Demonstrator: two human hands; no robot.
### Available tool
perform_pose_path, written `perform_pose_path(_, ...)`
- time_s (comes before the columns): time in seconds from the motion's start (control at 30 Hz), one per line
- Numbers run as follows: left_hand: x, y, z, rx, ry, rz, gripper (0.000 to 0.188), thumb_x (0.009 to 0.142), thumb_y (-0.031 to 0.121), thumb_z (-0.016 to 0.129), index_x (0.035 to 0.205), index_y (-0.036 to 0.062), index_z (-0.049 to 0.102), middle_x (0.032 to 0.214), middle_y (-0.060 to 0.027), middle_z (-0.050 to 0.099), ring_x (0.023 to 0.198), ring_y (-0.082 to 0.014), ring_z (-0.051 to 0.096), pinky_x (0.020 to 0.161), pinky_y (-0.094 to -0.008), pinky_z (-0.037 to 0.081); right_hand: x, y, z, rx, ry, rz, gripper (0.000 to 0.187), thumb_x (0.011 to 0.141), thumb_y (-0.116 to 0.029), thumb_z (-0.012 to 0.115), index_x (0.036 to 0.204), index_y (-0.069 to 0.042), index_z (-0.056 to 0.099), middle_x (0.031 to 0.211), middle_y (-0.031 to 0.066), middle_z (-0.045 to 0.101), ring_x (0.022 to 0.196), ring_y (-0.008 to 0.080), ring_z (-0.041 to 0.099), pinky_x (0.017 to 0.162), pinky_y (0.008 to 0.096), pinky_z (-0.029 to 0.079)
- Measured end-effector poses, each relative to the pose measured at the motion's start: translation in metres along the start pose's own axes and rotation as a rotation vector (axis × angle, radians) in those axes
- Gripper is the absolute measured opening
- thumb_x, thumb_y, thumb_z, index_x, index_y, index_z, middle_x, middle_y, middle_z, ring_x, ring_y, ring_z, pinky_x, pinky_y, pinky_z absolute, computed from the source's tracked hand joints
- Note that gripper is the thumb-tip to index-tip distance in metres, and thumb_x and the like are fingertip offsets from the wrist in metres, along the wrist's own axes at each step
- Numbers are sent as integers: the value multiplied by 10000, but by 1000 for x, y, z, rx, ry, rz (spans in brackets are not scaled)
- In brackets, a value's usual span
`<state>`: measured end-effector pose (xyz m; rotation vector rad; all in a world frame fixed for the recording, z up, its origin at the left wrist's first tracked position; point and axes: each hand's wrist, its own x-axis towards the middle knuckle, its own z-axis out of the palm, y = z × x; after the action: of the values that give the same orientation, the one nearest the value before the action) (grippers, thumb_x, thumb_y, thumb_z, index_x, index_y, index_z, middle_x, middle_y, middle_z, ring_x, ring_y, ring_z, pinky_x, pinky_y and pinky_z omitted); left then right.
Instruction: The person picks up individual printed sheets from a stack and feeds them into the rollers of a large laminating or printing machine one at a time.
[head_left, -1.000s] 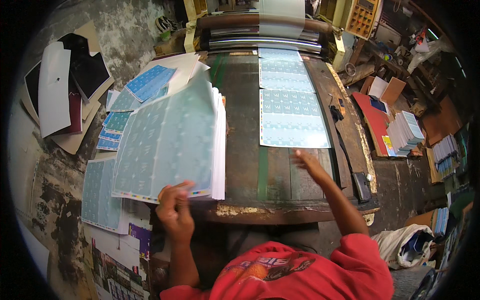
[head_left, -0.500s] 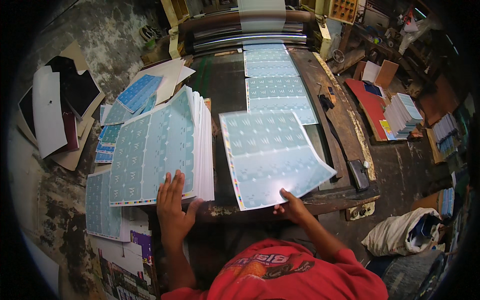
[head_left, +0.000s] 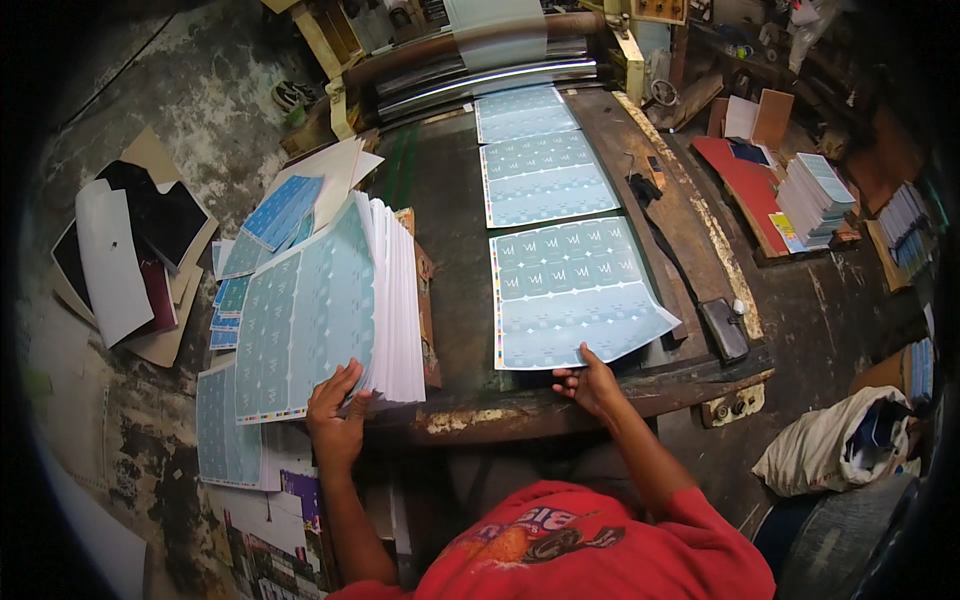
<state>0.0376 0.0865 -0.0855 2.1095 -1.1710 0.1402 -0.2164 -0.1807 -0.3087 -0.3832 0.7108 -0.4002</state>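
Observation:
My right hand [head_left: 590, 385] pinches the near edge of a printed sheet [head_left: 570, 290], its thumb on top and its fingers curled below. The sheet is pale green and blue, with its near right corner bent up. My left hand [head_left: 338, 410] lies at the near right corner of a thick stack of printed sheets [head_left: 305, 315], fingers stretched and thumb apart. The stack's sheets bow and fan along the right side. Beyond the sheet in my right hand, another printed sheet [head_left: 550, 178] and a third printed sheet [head_left: 522, 110] lie in line toward the rollers.
Metal rollers [head_left: 490, 78] cross the far end of the dark machine bed [head_left: 435, 190]. A black pouch-like object [head_left: 724, 330] sits at the bed's right edge. More sheets [head_left: 228, 425] lie left of the stack. A white sack [head_left: 835, 445] and a paper stack [head_left: 812, 200] stand at right.
My right hand has moved slightly up and right, and its sheet now lies lower and straighter on the bed. My left hand has shifted a little, and the stack's edges fan more.

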Motion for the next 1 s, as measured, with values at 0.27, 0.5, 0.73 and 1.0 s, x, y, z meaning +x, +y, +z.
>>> perform_pose_path(0.27,6,4,7,-323,105,-260,284,968,251,589,1108,32,702,1097,-113,694,1064,-252,586,943,-348,439,54,-17,-9,-19,-13,-62,586,1002,-526,380,1235,7,445,888,168,634,605,169,551,807,457,546)
perform_pose_path(0.5,0,10,14,-124,173,-142,288,977,265,580,1085,21,688,1043,-122,692,1054,-210,580,922,-329,441,88,-21,1,-14,64,-153,602,986,-535,415,1166,32,501,870,138,630,681,176,561,820,450,532)
perform_pose_path(0.73,17,10,-9,-1059,634,-445,426,979,332,570,1117,-67,624,1128,-147,642,1059,-236,590,1005,-349,397,108,-35,18,-53,172,-247,584,971,-514,466,1176,29,534,923,102,626,765,177,561,820,413,509)
perform_pose_path(1.0,-9,46,-5,-268,-182,310,215,891,311,657,923,116,742,1075,-40,715,1173,-291,590,1115,-539,227,-35,-44,114,-158,-561,-189,644,924,-484,573,1363,-52,385,1070,109,606,832,211,611,780,386,521)
